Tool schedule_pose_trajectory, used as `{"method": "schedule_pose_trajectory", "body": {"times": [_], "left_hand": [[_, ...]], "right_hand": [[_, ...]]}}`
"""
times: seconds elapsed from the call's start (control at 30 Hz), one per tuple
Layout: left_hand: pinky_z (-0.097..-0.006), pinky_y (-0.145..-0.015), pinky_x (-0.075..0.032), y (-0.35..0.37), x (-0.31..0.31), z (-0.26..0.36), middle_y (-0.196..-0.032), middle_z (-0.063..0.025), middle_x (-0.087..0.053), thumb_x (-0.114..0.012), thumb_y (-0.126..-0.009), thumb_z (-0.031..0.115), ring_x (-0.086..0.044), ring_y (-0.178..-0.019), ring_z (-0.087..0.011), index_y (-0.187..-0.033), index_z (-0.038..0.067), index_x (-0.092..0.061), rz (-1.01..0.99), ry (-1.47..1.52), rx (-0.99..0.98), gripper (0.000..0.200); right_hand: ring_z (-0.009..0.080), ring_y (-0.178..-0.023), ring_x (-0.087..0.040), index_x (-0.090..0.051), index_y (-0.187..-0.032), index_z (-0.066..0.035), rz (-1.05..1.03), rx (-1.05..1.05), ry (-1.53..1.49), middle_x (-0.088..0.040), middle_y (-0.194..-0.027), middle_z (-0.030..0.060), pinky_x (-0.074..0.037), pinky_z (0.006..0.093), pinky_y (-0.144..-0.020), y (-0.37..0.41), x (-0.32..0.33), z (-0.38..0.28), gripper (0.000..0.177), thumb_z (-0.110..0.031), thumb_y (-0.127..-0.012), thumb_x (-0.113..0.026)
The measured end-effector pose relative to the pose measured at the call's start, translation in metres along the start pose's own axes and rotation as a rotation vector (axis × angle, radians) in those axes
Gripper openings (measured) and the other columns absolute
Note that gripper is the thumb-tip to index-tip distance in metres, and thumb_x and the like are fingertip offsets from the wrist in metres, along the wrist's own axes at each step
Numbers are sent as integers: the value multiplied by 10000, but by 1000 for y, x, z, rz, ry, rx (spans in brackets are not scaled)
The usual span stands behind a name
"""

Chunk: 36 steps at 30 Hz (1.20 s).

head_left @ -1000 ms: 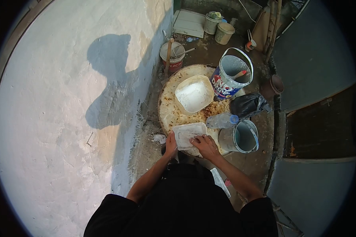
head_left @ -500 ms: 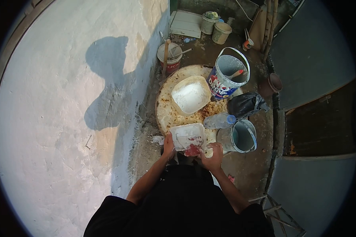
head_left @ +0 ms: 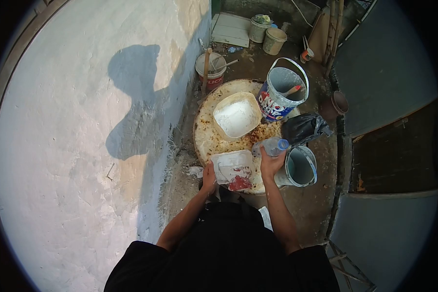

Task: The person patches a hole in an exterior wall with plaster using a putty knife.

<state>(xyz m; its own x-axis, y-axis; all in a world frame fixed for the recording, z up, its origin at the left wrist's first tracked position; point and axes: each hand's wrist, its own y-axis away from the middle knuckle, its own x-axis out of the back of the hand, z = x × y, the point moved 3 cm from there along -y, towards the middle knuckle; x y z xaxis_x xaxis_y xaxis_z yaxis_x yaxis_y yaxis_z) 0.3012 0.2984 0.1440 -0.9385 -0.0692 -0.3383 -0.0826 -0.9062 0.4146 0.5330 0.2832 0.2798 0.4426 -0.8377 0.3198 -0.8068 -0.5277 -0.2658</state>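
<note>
On the round tabletop (head_left: 205,130), the right hand (head_left: 270,166) is clasping a likely squeezable plastic bottle (head_left: 272,146), best held mid-body, the left hand (head_left: 209,177) gripping a tray (head_left: 225,168).

**What's where around the tabletop (head_left: 204,127)**

Tray (head_left: 227,169)'s at the near edge, powder tub (head_left: 224,132) just beyond it. Bottle (head_left: 271,146)'s to the tray's right, pail (head_left: 283,178) right beside that. Bag (head_left: 301,128)'s behind both, tall bucket (head_left: 272,108) behind the bag, a bit left, handled tool (head_left: 293,90) inside. Wall (head_left: 73,146)'s off left.
</note>
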Motion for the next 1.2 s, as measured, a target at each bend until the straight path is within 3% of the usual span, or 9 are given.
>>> {"method": "schedule_pose_trajectory", "body": {"times": [0.13,0.23,0.43,0.63,1.2], "left_hand": [[-249,-698,-380,-4,1,-6,-793,24,-460,-396,-1040,395,-404,-760,-74,-865,42,-538,-2,30,-16,419],[-251,-697,-379,-6,6,-12,-784,23,-461,-393,-1041,392,-403,-752,-75,-857,43,-534,-11,-7,-6,419],[-262,-692,-383,-9,6,-16,-781,14,-464,-377,-1045,390,-404,-748,-79,-850,36,-526,-27,39,-29,430],[-265,-700,-396,0,-4,0,-798,-4,-483,-359,-1048,396,-423,-765,-87,-866,21,-535,4,32,-21,452],[-243,-652,-346,1,-4,-1,-745,44,-407,-393,-1042,396,-357,-724,-59,-830,71,-498,0,64,-12,402]], "right_hand": [[263,-875,-645,-575,-1073,-6,-45,126,80,-656,-939,124,-497,378,-839,5,13,-32,562,-122,-593,-843],[290,-833,-668,-572,-1052,-7,-218,200,106,-668,-912,145,-519,399,-788,4,35,-57,588,-165,-554,-841],[395,-855,-671,-561,-1021,11,-827,222,367,-674,-923,231,-540,447,-745,20,61,-77,600,-257,-551,-819],[431,-890,-644,-551,-998,34,-1166,105,736,-654,-919,266,-517,473,-800,46,67,-56,630,-340,-554,-799],[436,-947,-625,-554,-1056,38,-1291,91,924,-653,-959,270,-480,461,-900,59,58,-33,679,-385,-577,-783]]}}
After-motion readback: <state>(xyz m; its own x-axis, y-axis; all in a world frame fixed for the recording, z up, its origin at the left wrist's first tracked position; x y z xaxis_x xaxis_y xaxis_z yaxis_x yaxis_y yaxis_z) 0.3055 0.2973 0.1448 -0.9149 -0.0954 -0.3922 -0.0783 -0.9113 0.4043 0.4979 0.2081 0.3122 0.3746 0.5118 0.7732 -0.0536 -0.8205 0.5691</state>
